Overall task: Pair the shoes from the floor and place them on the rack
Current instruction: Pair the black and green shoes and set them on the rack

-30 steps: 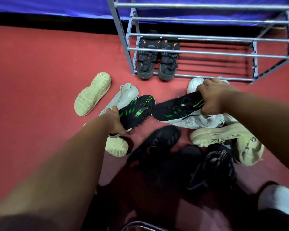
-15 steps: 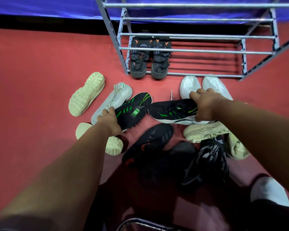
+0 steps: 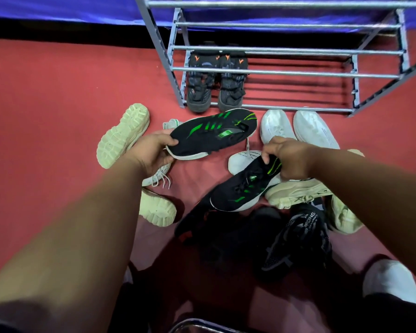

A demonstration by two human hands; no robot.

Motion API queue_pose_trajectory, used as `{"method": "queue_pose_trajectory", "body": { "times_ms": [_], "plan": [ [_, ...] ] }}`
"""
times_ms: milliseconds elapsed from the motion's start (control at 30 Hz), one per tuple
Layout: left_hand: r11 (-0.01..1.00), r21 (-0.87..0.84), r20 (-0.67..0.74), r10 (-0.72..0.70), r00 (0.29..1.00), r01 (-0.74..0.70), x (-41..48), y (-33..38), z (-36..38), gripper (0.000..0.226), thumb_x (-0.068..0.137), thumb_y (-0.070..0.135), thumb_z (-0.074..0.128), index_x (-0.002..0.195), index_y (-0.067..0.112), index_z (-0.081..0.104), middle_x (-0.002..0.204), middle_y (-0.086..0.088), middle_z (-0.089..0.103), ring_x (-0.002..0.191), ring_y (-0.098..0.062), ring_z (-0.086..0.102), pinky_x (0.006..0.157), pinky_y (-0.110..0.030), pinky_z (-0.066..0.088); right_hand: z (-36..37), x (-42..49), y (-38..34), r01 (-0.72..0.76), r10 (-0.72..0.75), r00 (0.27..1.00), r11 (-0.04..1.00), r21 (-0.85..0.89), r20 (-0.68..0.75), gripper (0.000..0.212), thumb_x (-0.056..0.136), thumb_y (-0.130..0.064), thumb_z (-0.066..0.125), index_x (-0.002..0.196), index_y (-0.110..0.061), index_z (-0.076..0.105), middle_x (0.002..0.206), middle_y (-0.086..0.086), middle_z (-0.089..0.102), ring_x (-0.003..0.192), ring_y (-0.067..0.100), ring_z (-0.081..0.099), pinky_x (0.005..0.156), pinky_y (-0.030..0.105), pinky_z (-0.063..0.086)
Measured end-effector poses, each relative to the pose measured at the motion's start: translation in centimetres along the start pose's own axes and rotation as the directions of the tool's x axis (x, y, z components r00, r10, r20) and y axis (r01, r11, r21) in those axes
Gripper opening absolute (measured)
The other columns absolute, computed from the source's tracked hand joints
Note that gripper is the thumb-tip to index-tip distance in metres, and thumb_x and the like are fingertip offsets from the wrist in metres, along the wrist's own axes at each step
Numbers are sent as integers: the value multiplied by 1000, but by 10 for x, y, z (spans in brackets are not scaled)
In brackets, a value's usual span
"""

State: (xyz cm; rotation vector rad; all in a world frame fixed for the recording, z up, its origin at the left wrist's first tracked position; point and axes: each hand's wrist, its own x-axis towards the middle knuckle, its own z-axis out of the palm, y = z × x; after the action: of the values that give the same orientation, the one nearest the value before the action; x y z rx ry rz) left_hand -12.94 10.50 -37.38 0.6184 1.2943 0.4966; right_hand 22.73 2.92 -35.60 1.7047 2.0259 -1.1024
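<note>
My left hand (image 3: 151, 152) grips the heel of a black sneaker with green stripes (image 3: 211, 134), lifted off the floor and pointing right toward the rack. My right hand (image 3: 288, 159) holds the heel of the matching black and green sneaker (image 3: 243, 191), which hangs toe-down to the lower left over the pile. The grey metal rack (image 3: 262, 69) stands at the back, with a dark pair with orange marks (image 3: 214, 85) on its lowest bars at the left.
Loose shoes lie on the red floor: a white pair (image 3: 296, 128) in front of the rack, cream chunky shoes (image 3: 123, 135) at the left and right (image 3: 298, 193), a white knit shoe (image 3: 159, 174), black shoes (image 3: 296, 241) nearest me. My white sock (image 3: 392, 280) is lower right.
Both black and green sneakers have come up off the floor. The left one swung up toward the rack. The right one turned toe-down and moved nearer to me.
</note>
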Motion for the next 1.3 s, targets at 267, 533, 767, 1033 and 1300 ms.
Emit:
{"method": "queue_pose_trajectory", "body": {
  "times_ms": [267, 533, 767, 1033, 1300],
  "plan": [
    [996, 87, -51, -9, 999, 14, 15, -15, 30, 15, 104, 7, 54, 101, 13, 68, 84, -2, 72, 78, -18, 63, 60, -28, 54, 9, -6, 17, -61, 62, 998, 959, 278, 3, 55, 63, -2, 94, 90, -31, 56, 107, -8, 53, 92, 14, 56, 79, 33, 46],
    [998, 57, -81, 32, 996, -28, 29, 8, 47, 30, 110, 11, 38, 110, 13, 68, 95, -7, 75, 85, -20, 71, 69, -34, 59, 6, -7, 16, -96, 83, 995, 870, 484, 48, 55, 66, -2, 94, 86, -32, 53, 90, -1, 54, 71, 20, 49, 62, 34, 43],
    [760, 649, -360, 271, 893, 31, 44, 16, 62, 33, 106, 21, 52, 128, 2, 67, 128, -20, 68, 122, -38, 62, 106, -43, 48, 30, -1, -17, 12, -14, 1000, 994, 112, 18, 41, 80, -27, 86, 112, -21, 60, 117, -1, 50, 104, 22, 56, 84, 31, 43],
    [655, 629, -477, -101, 873, 419, 22, -33, 109, 49, 99, 35, 41, 129, 1, 59, 122, -21, 68, 109, -37, 70, 98, -40, 53, 24, 21, -13, -39, 80, 926, 992, 117, -369, 24, 91, -20, 68, 113, -14, 66, 119, 10, 56, 111, 31, 59, 97, 41, 50],
    [783, 391, -452, -293, 842, 483, 2, -95, 182, 113, 64, 90, 57, 134, 2, 41, 114, -9, 62, 91, -31, 74, 84, -32, 55, 16, 62, -3, -162, 184, 939, 982, 99, -289, 102, 81, -25, 77, 165, -16, 20, 165, 12, 31, 145, 39, 34, 119, 47, 35]
  ]
}}
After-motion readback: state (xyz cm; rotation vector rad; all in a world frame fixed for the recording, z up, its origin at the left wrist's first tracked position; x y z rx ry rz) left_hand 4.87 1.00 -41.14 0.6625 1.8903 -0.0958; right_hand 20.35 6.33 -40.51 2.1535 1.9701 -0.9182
